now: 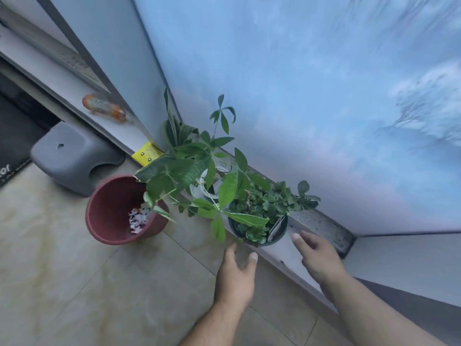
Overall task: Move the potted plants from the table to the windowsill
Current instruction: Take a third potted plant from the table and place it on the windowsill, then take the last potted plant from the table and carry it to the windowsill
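Fingers: both hands have their fingers relaxed and spread, grasping nothing. Left hand (235, 273) sits just below the dark pot (258, 232), thumb and forefinger apart as if cupping its near wall; whether a fingertip touches it I cannot tell. Right hand (318, 255) hovers over the sill (321, 224) just beside the pot, palm down.

Why held so: my reading is that the hands flank the pot to steady it at set-down, ready to catch a tip.

Dark pot: on the sill at its front edge, upright, full of small round leaves, with a pale tag stuck in the soil. Its near side seems to overhang the edge slightly, so a nudge toward the glass looks wise.

White pot (208, 186): on the sill behind and left of the dark one, close to it, carrying the tall plant (199, 161) whose long leaves droop over both pots.

Task state: two plants stand on the sill; no counter shows, so I cannot say what remains.

Sill edges: narrow ledge, frosted pane (299, 96) along its back, ending at a corner wall on the right.

Open room: bare sill lies right of the dark pot, under the right hand, up to that corner.

Below: red pot (119, 211) on the floor (74, 283), tilted, with pale scraps inside, touched by drooping leaves; grey stool (72, 156) beyond it.

Left along the ledge: yellow tag (147, 153) and an orange object (104, 109), blurred.

Risk: drooping leaves could snag a withdrawing hand.
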Demonstrator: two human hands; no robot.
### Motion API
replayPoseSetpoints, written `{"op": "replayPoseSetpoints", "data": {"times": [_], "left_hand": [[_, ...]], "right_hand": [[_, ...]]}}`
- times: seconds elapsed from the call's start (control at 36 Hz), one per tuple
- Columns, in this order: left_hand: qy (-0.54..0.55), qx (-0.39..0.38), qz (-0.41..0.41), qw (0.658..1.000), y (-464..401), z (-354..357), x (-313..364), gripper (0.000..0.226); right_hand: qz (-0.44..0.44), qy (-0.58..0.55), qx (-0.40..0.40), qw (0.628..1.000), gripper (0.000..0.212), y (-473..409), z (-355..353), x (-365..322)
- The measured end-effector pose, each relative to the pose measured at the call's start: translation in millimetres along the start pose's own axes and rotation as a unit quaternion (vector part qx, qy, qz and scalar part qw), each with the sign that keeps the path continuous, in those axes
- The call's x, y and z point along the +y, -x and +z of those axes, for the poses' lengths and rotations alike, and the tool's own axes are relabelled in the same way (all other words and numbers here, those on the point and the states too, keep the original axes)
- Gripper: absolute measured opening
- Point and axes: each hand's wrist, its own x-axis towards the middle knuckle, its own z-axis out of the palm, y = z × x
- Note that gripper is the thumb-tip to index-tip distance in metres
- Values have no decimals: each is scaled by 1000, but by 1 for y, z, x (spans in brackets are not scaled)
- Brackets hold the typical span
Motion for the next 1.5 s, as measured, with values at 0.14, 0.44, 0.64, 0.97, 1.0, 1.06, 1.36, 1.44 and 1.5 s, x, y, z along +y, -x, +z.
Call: {"op": "replayPoseSetpoints", "data": {"times": [0.14,0.44,0.64,0.97,1.0,1.06,1.36,1.44,1.5], "left_hand": [[-5,-33,27,999,72,-31,41,52],[-1,-67,141,988,291,-139,186,51],[-52,-118,263,956,389,-208,242,54],[-164,-294,429,838,464,-267,285,54],[-169,-310,436,828,475,-268,281,53],[-177,-345,446,806,500,-267,269,52],[-263,-561,476,624,675,-236,117,46],[-302,-623,470,548,733,-244,47,48],[-313,-656,469,502,767,-255,1,51]], "right_hand": [[-17,28,8,999,70,69,-27,-38],[-73,-48,29,996,22,333,-106,-191],[-131,-117,86,981,17,490,-126,-225],[-142,-330,300,884,28,637,-66,-204],[-143,-342,314,874,28,651,-58,-201],[-147,-365,345,852,24,681,-45,-191],[-91,-483,572,657,16,884,30,-45],[-55,-502,629,591,13,953,74,11],[-31,-516,657,548,13,994,104,41]]}}
